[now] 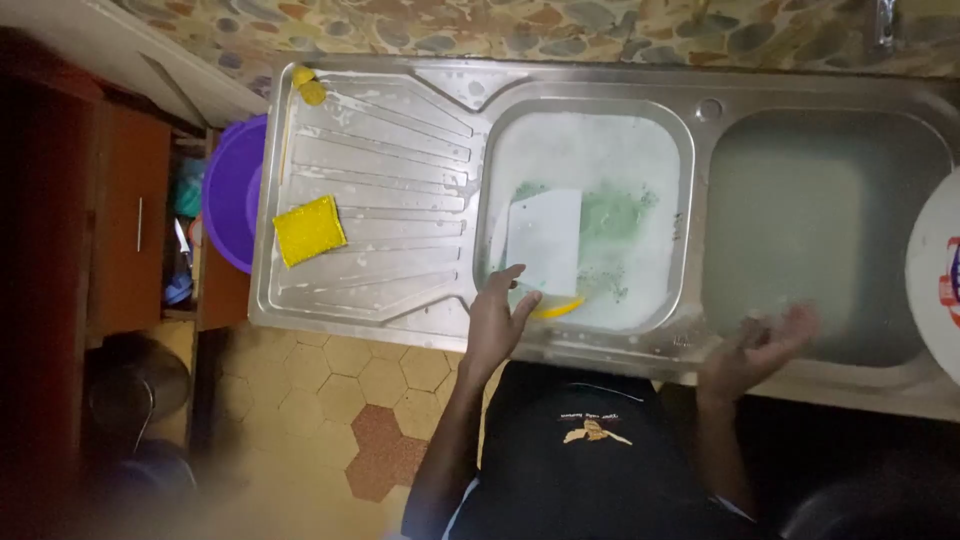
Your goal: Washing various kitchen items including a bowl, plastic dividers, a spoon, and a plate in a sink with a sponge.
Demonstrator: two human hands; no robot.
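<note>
From the head camera we look straight down on a steel double sink (700, 345) set in a counter with a pebble-patterned top. Our left hand (497, 318) is spread wide, fingers apart, reaching over the near rim of the soapy left basin toward a white rectangular board (545, 240) that stands half sunk in greenish, foamy water; the fingertips are just beside its lower corner, and we cannot tell if they touch it. A yellow thing (558, 307), perhaps a dish rim, shows at the water's edge right under that hand. Our right hand (768, 342) is blurred, open and holding nothing, above the near edge of the right basin, which is filled with cloudy water. We judge the main risk to be slip: the board is wet and soapy, and a loose pinch at one corner could let it slide back and splash, or knock the yellow thing hidden in the foam. The suds also hide whatever else lies below. On the ribbed draining board a yellow sponge (309, 230) lies flat, well apart from both hands. A purple basin (232, 190) sits beside the sink's left end, a white round lid or plate (930, 280) juts in at the right, and the floor has hexagonal tiles.
</note>
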